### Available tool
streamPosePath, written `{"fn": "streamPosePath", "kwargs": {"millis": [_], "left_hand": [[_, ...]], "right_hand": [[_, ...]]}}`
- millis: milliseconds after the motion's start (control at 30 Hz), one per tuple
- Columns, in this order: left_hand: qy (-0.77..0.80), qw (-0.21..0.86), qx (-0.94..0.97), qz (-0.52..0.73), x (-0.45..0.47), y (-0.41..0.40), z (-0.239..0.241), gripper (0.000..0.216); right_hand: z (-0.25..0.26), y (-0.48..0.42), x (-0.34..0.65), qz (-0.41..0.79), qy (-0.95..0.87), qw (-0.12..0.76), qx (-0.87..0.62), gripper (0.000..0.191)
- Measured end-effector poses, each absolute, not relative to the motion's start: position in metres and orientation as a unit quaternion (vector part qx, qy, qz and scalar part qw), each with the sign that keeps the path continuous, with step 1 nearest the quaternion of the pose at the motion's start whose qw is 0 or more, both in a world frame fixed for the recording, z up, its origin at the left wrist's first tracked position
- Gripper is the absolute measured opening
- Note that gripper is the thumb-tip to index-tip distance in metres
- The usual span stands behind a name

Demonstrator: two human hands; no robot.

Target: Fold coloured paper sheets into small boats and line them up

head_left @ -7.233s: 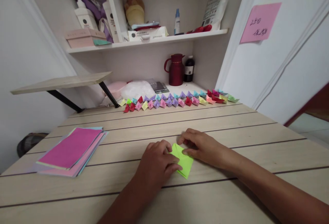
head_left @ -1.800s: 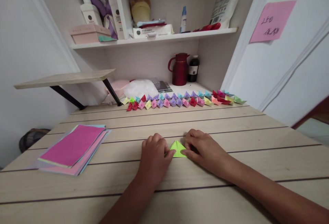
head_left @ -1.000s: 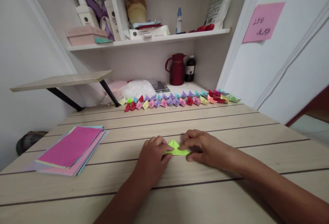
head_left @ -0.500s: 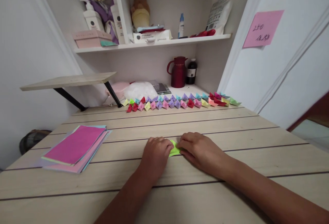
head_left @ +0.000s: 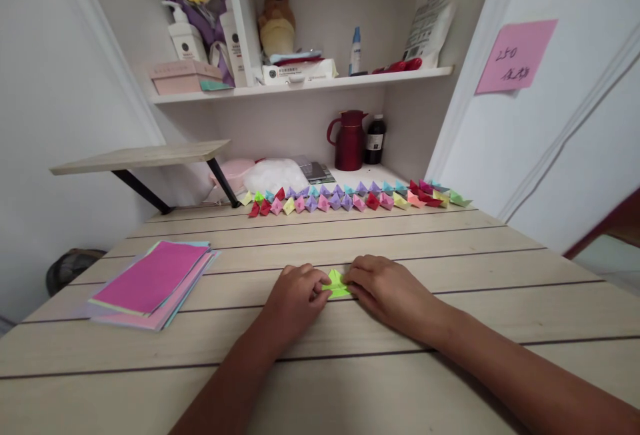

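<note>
A small folded piece of lime-green paper [head_left: 335,283] lies on the table between my hands, with a pointed peak at its top and a flat strip below. At its left end, the curled fingers of my left hand [head_left: 299,290] close on the edge. My right hand [head_left: 383,285] presses its bunched fingertips and thumb on the paper's right end. Both ends of the paper are covered by my fingers.
Rows of small folded paper boats [head_left: 335,202] line the table's back edge. A stack of coloured paper sheets [head_left: 153,278] lies at the left. Behind stand a raised wooden shelf [head_left: 143,155], a red jug [head_left: 350,142] and a dark bottle [head_left: 375,138].
My left hand has shifted slightly left along the paper. More of the green paper, including its peak, shows now. My right hand has hardly moved.
</note>
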State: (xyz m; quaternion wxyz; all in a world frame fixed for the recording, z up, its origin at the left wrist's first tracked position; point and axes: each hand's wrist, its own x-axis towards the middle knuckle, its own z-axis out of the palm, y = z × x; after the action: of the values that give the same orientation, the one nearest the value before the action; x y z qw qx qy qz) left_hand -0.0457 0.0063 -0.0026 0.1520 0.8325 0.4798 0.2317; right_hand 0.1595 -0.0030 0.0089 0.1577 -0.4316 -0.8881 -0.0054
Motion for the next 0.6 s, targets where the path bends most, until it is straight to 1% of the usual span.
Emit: {"fn": "streamPosePath", "kwargs": {"millis": [100,200,333,500,600], "left_hand": [[0.484,0.142,0.830,0.237,-0.044,0.008,-0.003,0.011],[0.489,0.158,0.823,0.243,-0.042,0.009,-0.003,0.010],[0.491,0.171,0.817,0.251,-0.042,0.011,-0.004,0.011],[0.480,0.170,0.818,0.267,-0.043,0.013,-0.007,0.013],[0.478,0.188,0.810,0.283,-0.044,0.013,-0.008,0.013]], "right_hand": [[0.010,-0.003,0.160,0.000,-0.889,0.155,-0.432,0.021],[0.009,-0.002,0.159,-0.009,-0.887,0.152,-0.436,0.019],[0.010,0.000,0.153,-0.047,-0.881,0.145,-0.448,0.016],[0.008,0.003,0.145,-0.087,-0.880,0.143,-0.444,0.019],[0.004,0.002,0.140,-0.126,-0.883,0.146,-0.427,0.018]]}}
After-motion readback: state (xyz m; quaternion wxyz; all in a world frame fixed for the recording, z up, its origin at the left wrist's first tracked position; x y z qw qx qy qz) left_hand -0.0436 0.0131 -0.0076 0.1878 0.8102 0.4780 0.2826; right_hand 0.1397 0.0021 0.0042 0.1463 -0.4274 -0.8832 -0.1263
